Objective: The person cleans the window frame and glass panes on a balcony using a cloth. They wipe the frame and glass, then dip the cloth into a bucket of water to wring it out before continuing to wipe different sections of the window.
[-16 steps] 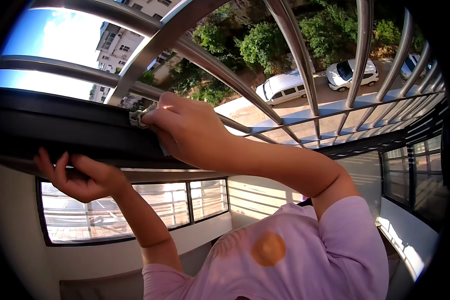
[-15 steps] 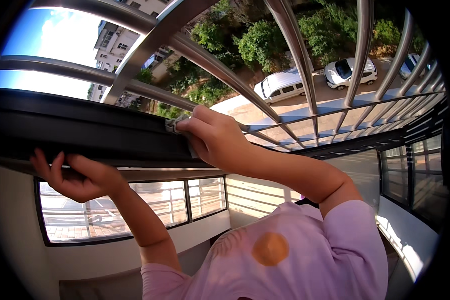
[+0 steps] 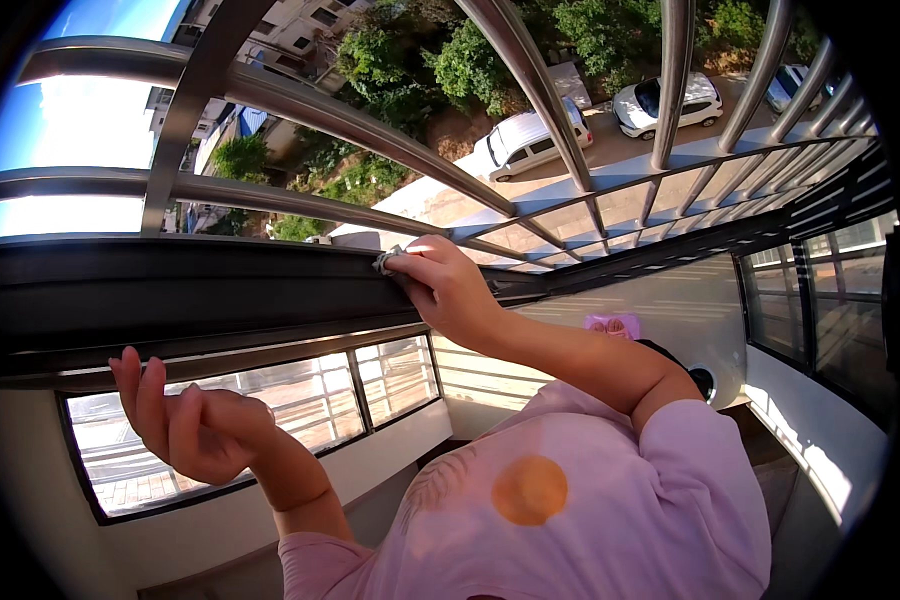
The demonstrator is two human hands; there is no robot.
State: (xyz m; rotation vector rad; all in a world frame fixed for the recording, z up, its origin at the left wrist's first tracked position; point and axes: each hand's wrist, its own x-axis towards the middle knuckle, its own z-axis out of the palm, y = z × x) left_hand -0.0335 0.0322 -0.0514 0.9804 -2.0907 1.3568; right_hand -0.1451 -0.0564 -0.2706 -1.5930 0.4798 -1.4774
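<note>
Our R hand [image 3: 455, 295] has its fingers pinched on a bunched grey cloth [image 3: 388, 260], prob. v. light, soft, limp, not fragile; we'd grip it mid-wad, folds gathered. Our L hand [image 3: 205, 430] is empty, fingers loosely curled. Cloth's at the upper edge of the black frame [image 3: 190, 290], w/ metal bars [image 3: 672, 90] just beyond.

Crumpled cloth [image 3: 386, 263] with a matt, rough look lies at the outer edge of a smooth, dully shining sill [image 3: 170, 290], alongside glossy metal bars [image 3: 673, 80], shiny window glass [image 3: 315, 400] and a shirt [image 3: 600, 490] of soft, matt, lightly creased fabric.
</note>
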